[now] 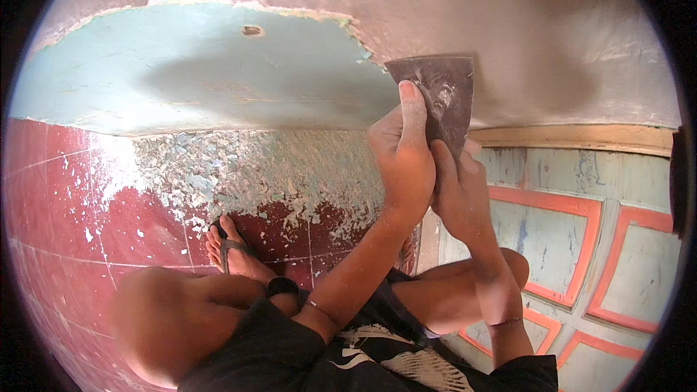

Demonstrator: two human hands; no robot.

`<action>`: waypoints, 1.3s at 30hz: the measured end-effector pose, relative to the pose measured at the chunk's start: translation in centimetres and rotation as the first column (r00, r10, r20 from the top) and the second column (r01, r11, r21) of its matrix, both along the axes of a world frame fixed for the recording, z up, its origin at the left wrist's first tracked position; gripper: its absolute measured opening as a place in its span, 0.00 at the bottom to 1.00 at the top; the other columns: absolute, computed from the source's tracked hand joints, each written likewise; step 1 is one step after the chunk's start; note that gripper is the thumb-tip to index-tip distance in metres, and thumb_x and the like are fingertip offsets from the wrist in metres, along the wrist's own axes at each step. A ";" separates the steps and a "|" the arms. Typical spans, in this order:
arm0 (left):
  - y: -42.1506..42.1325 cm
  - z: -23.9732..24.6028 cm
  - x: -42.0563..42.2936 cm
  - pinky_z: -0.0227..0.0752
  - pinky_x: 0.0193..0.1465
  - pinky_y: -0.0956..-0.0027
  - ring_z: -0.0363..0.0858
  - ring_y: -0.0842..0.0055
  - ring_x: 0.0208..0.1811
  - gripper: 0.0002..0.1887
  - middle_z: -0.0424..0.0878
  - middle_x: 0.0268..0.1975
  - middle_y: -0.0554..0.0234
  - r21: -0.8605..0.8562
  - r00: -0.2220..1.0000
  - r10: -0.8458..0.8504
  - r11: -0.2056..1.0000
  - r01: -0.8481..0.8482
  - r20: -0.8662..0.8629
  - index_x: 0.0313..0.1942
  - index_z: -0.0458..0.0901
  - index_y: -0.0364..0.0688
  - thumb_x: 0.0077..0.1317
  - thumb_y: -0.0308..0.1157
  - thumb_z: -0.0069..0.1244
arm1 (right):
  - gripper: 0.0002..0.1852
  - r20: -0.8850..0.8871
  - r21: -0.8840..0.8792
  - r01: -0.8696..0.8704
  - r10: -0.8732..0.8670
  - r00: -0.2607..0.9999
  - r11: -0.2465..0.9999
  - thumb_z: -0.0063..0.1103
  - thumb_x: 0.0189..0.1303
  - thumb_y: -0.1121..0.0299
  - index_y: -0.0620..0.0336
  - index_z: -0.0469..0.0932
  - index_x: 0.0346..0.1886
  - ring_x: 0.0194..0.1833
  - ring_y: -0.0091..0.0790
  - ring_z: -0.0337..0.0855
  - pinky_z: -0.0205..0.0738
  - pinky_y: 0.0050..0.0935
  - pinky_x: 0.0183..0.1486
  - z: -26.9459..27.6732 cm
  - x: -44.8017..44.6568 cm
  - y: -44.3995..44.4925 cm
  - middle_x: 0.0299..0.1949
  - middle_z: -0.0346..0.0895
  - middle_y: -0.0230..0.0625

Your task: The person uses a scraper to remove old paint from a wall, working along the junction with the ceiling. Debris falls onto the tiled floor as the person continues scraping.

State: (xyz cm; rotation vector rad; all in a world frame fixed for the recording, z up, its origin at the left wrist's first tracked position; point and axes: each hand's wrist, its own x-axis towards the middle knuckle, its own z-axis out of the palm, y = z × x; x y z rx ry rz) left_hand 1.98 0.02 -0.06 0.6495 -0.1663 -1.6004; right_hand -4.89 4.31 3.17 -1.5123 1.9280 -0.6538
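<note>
Both hands hold one wide, flat metal scraper blade [447, 87] against the wall. My left hand [405, 158] grips its left side, the thumb pressed flat on the blade's face. Lower down and to the right, my right hand [463, 190] is closed round the narrow end, whose handle is hidden by the fingers. The blade's wide edge meets brownish-grey wall coating [435, 11], close to the ragged border of a bare light-blue patch [190, 49]. A small hole [252, 31] shows in that patch.
Paint flakes [201, 163] and dust lie along the wall's foot on red floor tiles [147, 234]. My sandalled foot [234, 250] stands beside them. At the right are a wooden ledge [572, 139] and a pale panelled door [555, 245] with orange trim.
</note>
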 end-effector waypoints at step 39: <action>-0.8 2.6 3.6 0.56 0.21 0.77 0.63 0.85 0.18 0.26 0.70 0.21 0.72 -0.043 0.996 0.083 0.996 -0.084 -0.026 0.22 0.73 0.38 0.72 0.49 0.41 | 0.14 0.101 0.021 -0.007 0.005 0.995 1.000 0.46 0.70 0.65 0.67 0.75 0.47 0.31 0.23 0.75 0.70 0.25 0.36 2.0 3.0 -1.0 0.29 0.79 0.43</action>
